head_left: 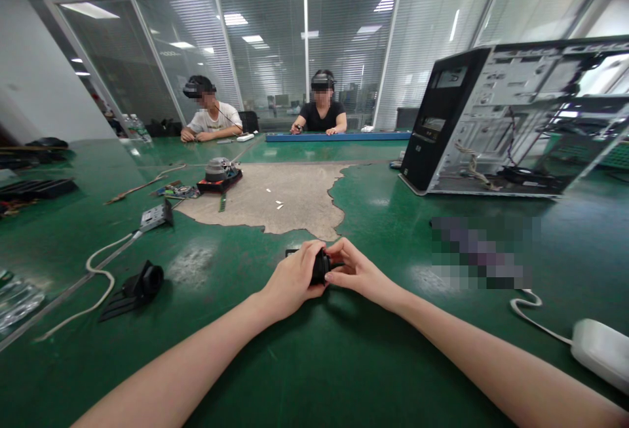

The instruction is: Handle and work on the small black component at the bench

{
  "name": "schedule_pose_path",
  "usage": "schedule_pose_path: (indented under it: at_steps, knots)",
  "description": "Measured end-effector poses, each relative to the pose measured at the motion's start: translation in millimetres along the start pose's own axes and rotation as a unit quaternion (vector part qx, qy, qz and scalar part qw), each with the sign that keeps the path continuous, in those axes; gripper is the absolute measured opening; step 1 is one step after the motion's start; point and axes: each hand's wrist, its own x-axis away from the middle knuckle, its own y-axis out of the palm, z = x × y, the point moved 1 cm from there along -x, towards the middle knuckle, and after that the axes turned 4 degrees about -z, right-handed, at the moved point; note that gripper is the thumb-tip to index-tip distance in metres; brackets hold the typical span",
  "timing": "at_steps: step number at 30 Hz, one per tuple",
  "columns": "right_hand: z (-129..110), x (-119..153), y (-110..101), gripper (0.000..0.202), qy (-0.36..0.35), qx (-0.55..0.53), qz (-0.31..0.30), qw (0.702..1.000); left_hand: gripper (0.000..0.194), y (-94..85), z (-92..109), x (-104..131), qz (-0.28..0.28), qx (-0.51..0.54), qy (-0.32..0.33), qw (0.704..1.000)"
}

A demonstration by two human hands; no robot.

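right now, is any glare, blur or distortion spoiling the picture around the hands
Head view: pale glare patches on the green table; head view: wide-angle stretch, with the computer case looking skewed; head view: left hand and right hand fairly sharp, but the black part they hold is too dark for detail; head view: a pixelated patch hides something at right.

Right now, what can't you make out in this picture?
All in the head view:
- Black part: mostly covered by the left hand and the fingers of the right hand.
- Long object at right: blurred by pixel blocks.
- Clear plastic item: cut off by the left edge.
- White block: cut off by the right edge.
- White scraps: too small to identify.
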Motion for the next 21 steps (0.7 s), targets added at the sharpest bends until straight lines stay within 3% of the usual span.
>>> schedule_pose_path:
  at_steps: [8, 13, 21]
  knots:
    - [6.0, -2.9, 2.9, 0.025, 0.003, 0.01, 0.042, 0.999, 0.058, -0.3, 1.3, -0.1, 0.005, 0.003, 0.002, 1.0]
    - [4.2, -3.7, 2.1, 0.03, 0.028, 0.004, 0.019, 0.999, 0.058, -0.9, 1.2, 0.1, 0.007, 0.004, -0.002, 1.0]
    - [2.4, -0.1, -0.7, 0.031, 0.005, 0.005, -0.005, 1.0, 0.063, -0.8, 0.3, 0.7, 0.002, 0.0, 0.004, 1.0]
